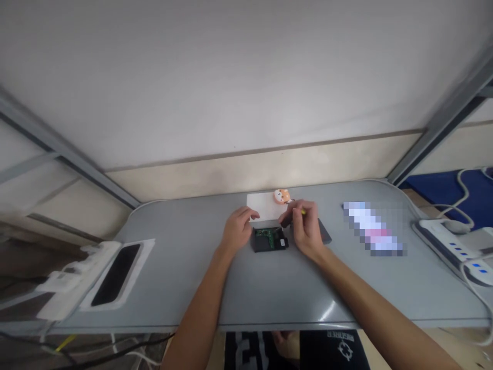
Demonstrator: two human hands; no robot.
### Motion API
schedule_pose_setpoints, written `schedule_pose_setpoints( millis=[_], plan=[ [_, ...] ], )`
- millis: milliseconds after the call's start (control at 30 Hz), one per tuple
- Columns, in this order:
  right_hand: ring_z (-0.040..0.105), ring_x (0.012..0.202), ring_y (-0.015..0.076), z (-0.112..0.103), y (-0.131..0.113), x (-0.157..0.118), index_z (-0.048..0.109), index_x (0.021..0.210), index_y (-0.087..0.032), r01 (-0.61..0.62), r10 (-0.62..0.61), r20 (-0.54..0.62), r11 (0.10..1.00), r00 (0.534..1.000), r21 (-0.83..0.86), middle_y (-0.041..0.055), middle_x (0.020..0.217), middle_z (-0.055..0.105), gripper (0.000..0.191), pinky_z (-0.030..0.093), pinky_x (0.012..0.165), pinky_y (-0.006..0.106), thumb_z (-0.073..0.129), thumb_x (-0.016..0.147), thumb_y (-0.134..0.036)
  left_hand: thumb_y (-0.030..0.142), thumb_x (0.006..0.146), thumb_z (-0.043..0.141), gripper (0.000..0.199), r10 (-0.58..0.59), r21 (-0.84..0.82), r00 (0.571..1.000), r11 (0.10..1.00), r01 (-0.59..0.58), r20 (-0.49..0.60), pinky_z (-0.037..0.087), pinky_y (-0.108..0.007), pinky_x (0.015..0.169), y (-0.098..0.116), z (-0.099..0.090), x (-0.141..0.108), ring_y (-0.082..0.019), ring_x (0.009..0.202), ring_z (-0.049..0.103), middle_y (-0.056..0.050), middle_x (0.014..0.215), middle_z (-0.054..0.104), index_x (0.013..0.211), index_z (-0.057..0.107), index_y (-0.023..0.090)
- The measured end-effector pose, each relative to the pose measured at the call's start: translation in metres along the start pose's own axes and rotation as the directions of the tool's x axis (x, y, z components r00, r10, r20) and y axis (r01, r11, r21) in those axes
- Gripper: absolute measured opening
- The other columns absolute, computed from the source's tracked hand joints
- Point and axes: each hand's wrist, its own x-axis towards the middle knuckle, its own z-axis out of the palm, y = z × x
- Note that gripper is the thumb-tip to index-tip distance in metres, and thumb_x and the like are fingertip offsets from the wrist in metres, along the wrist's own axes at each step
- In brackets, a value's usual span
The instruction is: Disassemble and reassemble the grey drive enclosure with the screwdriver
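A black casing (264, 247) lies on the grey table, its top uncovered so that a green circuit board (271, 237) shows inside. My left hand (238, 229) is at the casing's left edge, fingers loosely bent and apart, with nothing seen in it. To the right of the casing, my right hand (307, 226) is closed around a small item with a yellow part (304, 211); the fingers hide most of it. Partly under that hand lies a flat dark grey piece (325, 234). Behind the casing are a white sheet (264, 205) and an orange-and-white animal-faced trinket (281, 196).
A phone (116, 275) lies on a white box at the left, beside a white power strip (80, 282) with plugs. On the right are a blurred-out screen (372, 228) and a white socket block (454, 246) with cables. Metal posts and a wall stand behind the grey table (285, 293).
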Motion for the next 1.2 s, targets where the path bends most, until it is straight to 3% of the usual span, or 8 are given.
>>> schedule_pose_setpoints(
  millis=[200, 467, 667, 800, 900, 1067, 1133, 1200],
  plan=[
    [0.07, 0.092, 0.0149, 0.02, 0.01, -0.011, 0.031, 0.108, -0.03, 0.208, -0.213, 0.058, 0.975, 0.975, 0.084, 0.0006, 0.108, 0.049, 0.012, 0.053, 0.085, 0.041, 0.041, 0.107, -0.024, -0.004, 0.075, 0.042, 0.037, -0.073, 0.074, 0.994, 0.995, 0.067, 0.084, 0.05, -0.032, 0.088, 0.002, 0.001, 0.002, -0.019, 0.091, 0.064, -0.003, 0.089, 0.07, 0.083, 0.068, 0.021],
    [0.067, 0.093, 0.0139, 0.02, 0.019, -0.013, 0.032, 0.108, -0.029, 0.173, -0.171, 0.1, 0.985, 0.98, -0.011, 0.0014, 0.107, 0.048, 0.013, 0.051, 0.085, 0.038, 0.039, 0.107, -0.019, 0.013, 0.089, 0.047, 0.026, -0.191, 0.215, 0.937, 0.968, 0.13, 0.293, 0.046, -0.028, 0.077, 0.005, 0.001, 0.001, -0.019, 0.085, 0.065, -0.003, 0.09, 0.073, 0.084, 0.07, 0.022],
    [0.062, 0.084, 0.0115, 0.023, 0.008, -0.002, 0.033, 0.107, -0.028, 0.037, -0.04, 0.117, 0.999, 0.992, 0.028, 0.0001, 0.105, 0.046, 0.007, 0.05, 0.084, 0.036, 0.04, 0.109, -0.027, 0.015, 0.09, 0.045, 0.026, -0.189, 0.185, 0.925, 0.974, 0.133, 0.331, 0.04, -0.027, 0.068, 0.006, 0.003, 0.001, -0.017, 0.076, 0.062, -0.002, 0.082, 0.071, 0.08, 0.068, 0.021],
    [0.06, 0.083, 0.0144, 0.032, 0.001, 0.023, 0.039, 0.102, -0.027, -0.084, 0.058, 0.224, 0.991, 0.973, 0.108, -0.0004, 0.095, 0.053, 0.014, 0.049, 0.08, 0.034, 0.045, 0.107, -0.038, 0.015, 0.09, 0.044, 0.025, -0.177, 0.184, 0.931, 0.975, 0.123, 0.32, 0.036, -0.027, 0.065, 0.003, 0.006, 0.0, -0.016, 0.071, 0.058, -0.002, 0.077, 0.067, 0.076, 0.064, 0.02],
    [0.06, 0.081, 0.0163, 0.037, 0.003, 0.041, 0.048, 0.097, -0.025, -0.185, 0.121, 0.265, 0.955, 0.956, 0.23, 0.0015, 0.093, 0.061, 0.024, 0.046, 0.073, 0.032, 0.054, 0.102, -0.047, 0.015, 0.09, 0.044, 0.024, -0.171, 0.195, 0.934, 0.974, 0.113, 0.313, 0.034, -0.028, 0.065, 0.0, 0.009, -0.001, -0.016, 0.069, 0.056, -0.001, 0.076, 0.065, 0.074, 0.062, 0.02],
    [0.055, 0.077, 0.0172, 0.039, 0.007, 0.049, 0.064, 0.095, -0.022, -0.285, 0.166, 0.321, 0.884, 0.932, 0.37, 0.0021, 0.083, 0.058, 0.026, 0.042, 0.072, 0.032, 0.061, 0.098, -0.048, 0.016, 0.092, 0.044, 0.023, -0.19, 0.206, 0.93, 0.97, 0.129, 0.315, 0.031, -0.028, 0.063, 0.0, 0.011, -0.001, -0.016, 0.068, 0.052, -0.001, 0.076, 0.064, 0.076, 0.059, 0.02],
    [0.054, 0.076, 0.0177, 0.042, 0.006, 0.049, 0.066, 0.097, -0.022, -0.308, 0.16, 0.354, 0.855, 0.921, 0.416, 0.0027, 0.081, 0.057, 0.029, 0.041, 0.071, 0.033, 0.06, 0.098, -0.05, 0.016, 0.092, 0.044, 0.022, -0.205, 0.215, 0.925, 0.967, 0.14, 0.32, 0.029, -0.028, 0.062, 0.002, 0.01, -0.001, -0.016, 0.066, 0.05, -0.001, 0.074, 0.063, 0.075, 0.058, 0.02],
    [0.05, 0.07, 0.0168, 0.048, 0.005, 0.049, 0.062, 0.098, -0.024, -0.321, 0.182, 0.308, 0.809, 0.934, 0.493, 0.0008, 0.076, 0.053, 0.031, 0.039, 0.067, 0.032, 0.059, 0.097, -0.055, 0.015, 0.092, 0.045, 0.022, -0.219, 0.224, 0.92, 0.963, 0.149, 0.326, 0.03, -0.028, 0.062, 0.004, 0.01, 0.0, -0.016, 0.065, 0.05, -0.001, 0.074, 0.063, 0.076, 0.058, 0.02]
  ],
)
